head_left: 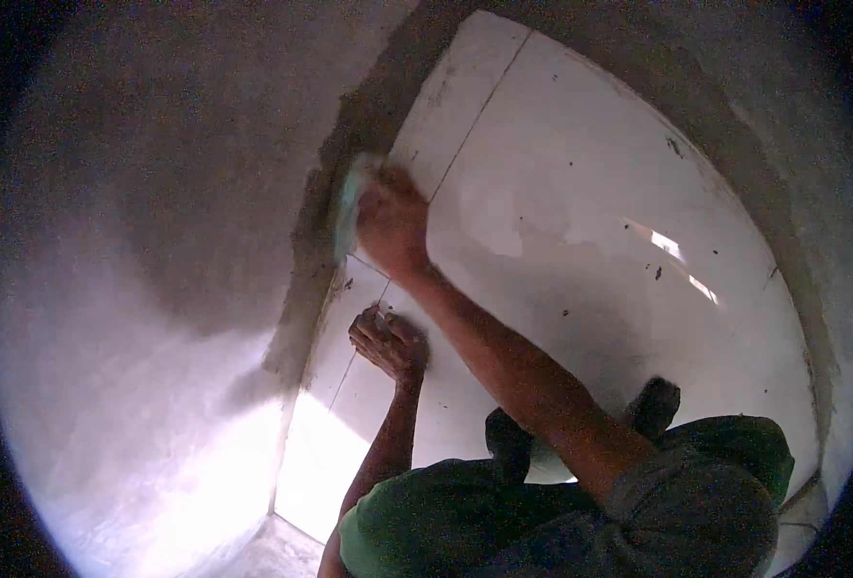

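Glossy white tiles (581, 241) cover the floor beside a grey mortar edge (316, 241).
The right hand (391, 223) grips a pale sponge (349, 207) at that edge; the left hand (388, 342), fingers curled, braces on the tile. Light, even strokes along the joint would likely serve best.

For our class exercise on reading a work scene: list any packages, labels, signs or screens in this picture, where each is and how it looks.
None in view: only white floor tiles, a grey plaster wall, and the right hand pressing a pale sponge.
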`<state>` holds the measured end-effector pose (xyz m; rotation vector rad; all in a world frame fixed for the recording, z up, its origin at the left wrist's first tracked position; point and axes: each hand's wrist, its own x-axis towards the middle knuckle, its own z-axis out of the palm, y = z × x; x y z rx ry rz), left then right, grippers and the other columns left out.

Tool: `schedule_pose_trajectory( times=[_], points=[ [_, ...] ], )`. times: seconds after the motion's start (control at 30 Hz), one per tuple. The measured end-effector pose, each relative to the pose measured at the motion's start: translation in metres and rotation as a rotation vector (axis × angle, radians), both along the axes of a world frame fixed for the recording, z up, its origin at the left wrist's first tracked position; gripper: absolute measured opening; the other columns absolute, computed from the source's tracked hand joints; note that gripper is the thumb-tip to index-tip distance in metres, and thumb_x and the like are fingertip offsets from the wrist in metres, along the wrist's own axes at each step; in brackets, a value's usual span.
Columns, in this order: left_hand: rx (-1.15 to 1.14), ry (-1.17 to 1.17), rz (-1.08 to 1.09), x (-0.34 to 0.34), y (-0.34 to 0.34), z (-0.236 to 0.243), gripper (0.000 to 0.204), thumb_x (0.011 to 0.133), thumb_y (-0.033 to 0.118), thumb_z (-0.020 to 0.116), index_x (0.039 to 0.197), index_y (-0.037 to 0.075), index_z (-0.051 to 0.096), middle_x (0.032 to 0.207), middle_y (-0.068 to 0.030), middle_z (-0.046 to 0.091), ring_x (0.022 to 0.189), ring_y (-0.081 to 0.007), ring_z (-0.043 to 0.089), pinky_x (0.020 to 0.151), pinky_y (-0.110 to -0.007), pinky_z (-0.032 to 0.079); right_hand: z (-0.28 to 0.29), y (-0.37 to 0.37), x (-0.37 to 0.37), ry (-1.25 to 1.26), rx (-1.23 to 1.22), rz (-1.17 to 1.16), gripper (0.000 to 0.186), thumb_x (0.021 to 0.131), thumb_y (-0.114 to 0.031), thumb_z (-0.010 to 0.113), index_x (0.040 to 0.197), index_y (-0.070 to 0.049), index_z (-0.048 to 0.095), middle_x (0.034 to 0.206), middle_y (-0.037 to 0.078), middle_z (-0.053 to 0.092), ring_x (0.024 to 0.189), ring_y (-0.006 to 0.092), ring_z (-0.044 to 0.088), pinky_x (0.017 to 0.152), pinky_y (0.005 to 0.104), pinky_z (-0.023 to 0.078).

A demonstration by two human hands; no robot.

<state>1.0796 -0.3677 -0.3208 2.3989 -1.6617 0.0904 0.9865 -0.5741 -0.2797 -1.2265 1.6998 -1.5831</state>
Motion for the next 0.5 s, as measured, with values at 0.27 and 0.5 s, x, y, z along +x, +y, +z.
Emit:
schedule_pose_trajectory(
  times=[0.27, 0.5],
  points=[
    [0.083, 0.027, -0.003, 0.012, 0.013, -0.011, 0.038, 0.102, 0.034, 0.05, 0.123, 0.004, 0.06, 0.118, -0.021, 0.057, 0.116, -0.0438, 0.05, 0.098, -0.057, 0.038, -0.055, -0.039, -0.091, -0.011, -0.023, -0.045, 0.028, 0.085, 0.0, 0.061, 0.111, 0.001, 0.072, 0.088, 0.015, 0.068, 0.079, 0.0271, 0.066, 0.075, 0.0411, 0.053],
    [-0.078, 0.199, 0.038, 0.007, 0.011, -0.008, 0.039, 0.103, 0.034, 0.049, 0.124, 0.003, 0.06, 0.117, -0.0206, 0.057, 0.114, -0.0406, 0.051, 0.097, -0.056, 0.039, -0.026, -0.153, -0.224, -0.395, -0.126, 0.405, 0.033, 0.096, -0.009, 0.057, 0.125, 0.0, 0.072, 0.077, 0.005, 0.066, 0.066, 0.0142, 0.06, 0.062, 0.0352, 0.05]
  ],
)
